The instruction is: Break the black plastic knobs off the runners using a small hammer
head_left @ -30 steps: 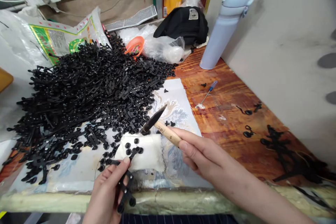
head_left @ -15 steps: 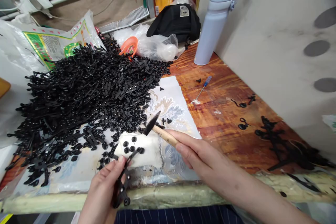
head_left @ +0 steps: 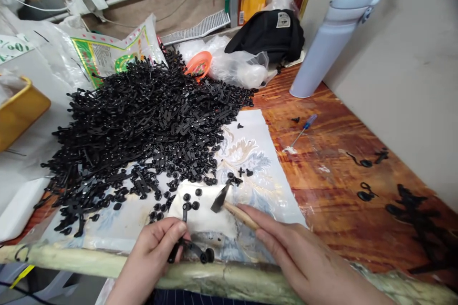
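Note:
Between the thumb and fingers of my left hand [head_left: 157, 248] are black plastic strips [head_left: 195, 249] with round knobs at their ends. One strip points up onto a white pad [head_left: 209, 221], where several small round black pieces [head_left: 198, 192] sit. My right hand [head_left: 282, 243] grips the light wooden handle of a small hammer [head_left: 243, 215]. Its dark wedge-shaped head [head_left: 219, 199] hovers over or rests on the pad's right part; I cannot tell which. Behind the pad rises a large heap of black plastic parts [head_left: 150, 119].
A pale blue bottle [head_left: 322, 47] stands at the back right. On the wooden table [head_left: 307, 171] lie a screwdriver [head_left: 304, 128] and dark tangled pieces [head_left: 411, 219]. A black cap [head_left: 268, 35], plastic bags and an orange dish [head_left: 199, 65] line the back; a yellow bin [head_left: 25, 112] is at left.
The view has swung left, so things appear further right. The hammer head has come down toward the pad, and the strips in my left hand are turned differently, one knobbed end now pointing right.

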A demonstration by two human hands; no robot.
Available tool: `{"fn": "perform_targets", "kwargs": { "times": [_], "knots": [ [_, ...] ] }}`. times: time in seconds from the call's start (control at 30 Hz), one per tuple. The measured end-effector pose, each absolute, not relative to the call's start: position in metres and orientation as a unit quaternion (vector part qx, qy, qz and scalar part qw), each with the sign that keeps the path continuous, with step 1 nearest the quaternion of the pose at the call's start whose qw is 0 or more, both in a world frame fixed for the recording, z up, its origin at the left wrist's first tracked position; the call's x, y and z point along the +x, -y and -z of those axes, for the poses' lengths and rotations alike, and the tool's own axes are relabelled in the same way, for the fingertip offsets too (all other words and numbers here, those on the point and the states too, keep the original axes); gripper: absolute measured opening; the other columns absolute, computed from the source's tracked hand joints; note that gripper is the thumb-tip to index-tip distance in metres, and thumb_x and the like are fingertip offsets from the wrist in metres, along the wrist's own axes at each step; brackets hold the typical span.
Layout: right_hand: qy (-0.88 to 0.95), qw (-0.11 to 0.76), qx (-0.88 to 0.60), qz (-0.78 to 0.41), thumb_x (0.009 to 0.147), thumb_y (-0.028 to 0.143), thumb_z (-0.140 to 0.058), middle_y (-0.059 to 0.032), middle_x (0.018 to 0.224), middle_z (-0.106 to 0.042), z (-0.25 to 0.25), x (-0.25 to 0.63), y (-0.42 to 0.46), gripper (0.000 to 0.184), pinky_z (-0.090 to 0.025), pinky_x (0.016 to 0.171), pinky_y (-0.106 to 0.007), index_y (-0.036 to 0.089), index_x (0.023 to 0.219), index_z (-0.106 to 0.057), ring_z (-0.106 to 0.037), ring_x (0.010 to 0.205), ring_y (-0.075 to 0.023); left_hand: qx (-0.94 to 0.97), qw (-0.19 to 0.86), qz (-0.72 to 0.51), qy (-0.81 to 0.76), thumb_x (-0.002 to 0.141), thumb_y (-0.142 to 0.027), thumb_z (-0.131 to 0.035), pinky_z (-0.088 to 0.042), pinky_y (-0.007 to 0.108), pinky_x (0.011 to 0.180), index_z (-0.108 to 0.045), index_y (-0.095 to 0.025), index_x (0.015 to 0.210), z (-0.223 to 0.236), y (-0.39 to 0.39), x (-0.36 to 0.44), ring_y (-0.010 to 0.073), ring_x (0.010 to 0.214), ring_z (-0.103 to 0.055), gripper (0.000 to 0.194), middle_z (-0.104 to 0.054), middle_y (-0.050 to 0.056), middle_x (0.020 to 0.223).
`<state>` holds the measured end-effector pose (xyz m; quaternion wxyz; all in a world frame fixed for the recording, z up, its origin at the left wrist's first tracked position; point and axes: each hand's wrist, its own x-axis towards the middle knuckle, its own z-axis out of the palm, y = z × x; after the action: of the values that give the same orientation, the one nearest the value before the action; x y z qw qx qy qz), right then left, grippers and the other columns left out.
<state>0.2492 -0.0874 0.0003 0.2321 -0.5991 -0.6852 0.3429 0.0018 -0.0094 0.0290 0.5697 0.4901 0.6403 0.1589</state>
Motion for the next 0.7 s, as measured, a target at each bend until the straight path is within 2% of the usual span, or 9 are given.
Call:
{"fn": "perform_targets", "kwargs": {
  "times": [0.13, 0.4, 0.7],
  "knots": [
    [0.679, 0.225, -0.608, -0.344, 0.099, 0.027, -0.034, -0.0051, 0.123, -0.069, 0.003, 0.25, 0.087, 0.046, -0.06, 0.081, -0.046, 0.034, 0.143, -0.042, -0.07, 0.102, -0.0263, 0.475, 0.575, -0.179, -0.641, 0.072, -0.063, -0.064, -0.021, 0.019, 0.042, -0.064, -0.017, 0.058, -0.025, 0.009, -0.001, 0.008, 0.038, -0.029, 0.048, -0.04, -0.006, 0.038],
    [0.667, 0.248, -0.599, -0.367, 0.099, 0.022, -0.033, -0.0033, 0.127, -0.067, -0.006, 0.25, 0.085, 0.046, -0.061, 0.077, -0.038, 0.035, 0.142, -0.045, -0.071, 0.1, -0.0228, 0.51, 0.522, -0.191, -0.656, 0.075, -0.055, -0.065, -0.021, 0.02, 0.041, -0.064, -0.017, 0.054, -0.028, 0.009, 0.007, 0.009, 0.042, -0.032, 0.043, -0.042, -0.005, 0.041],
    [0.657, 0.205, -0.607, -0.397, 0.099, 0.03, -0.029, -0.0051, 0.132, -0.063, -0.004, 0.252, 0.084, 0.048, -0.058, 0.084, -0.046, 0.033, 0.145, -0.042, -0.067, 0.109, -0.0267, 0.562, 0.489, -0.149, -0.65, 0.079, -0.056, -0.058, -0.024, 0.023, 0.047, -0.061, -0.018, 0.057, -0.03, 0.009, 0.006, 0.0106, 0.046, -0.033, 0.045, -0.044, -0.005, 0.045]
  ]
}}
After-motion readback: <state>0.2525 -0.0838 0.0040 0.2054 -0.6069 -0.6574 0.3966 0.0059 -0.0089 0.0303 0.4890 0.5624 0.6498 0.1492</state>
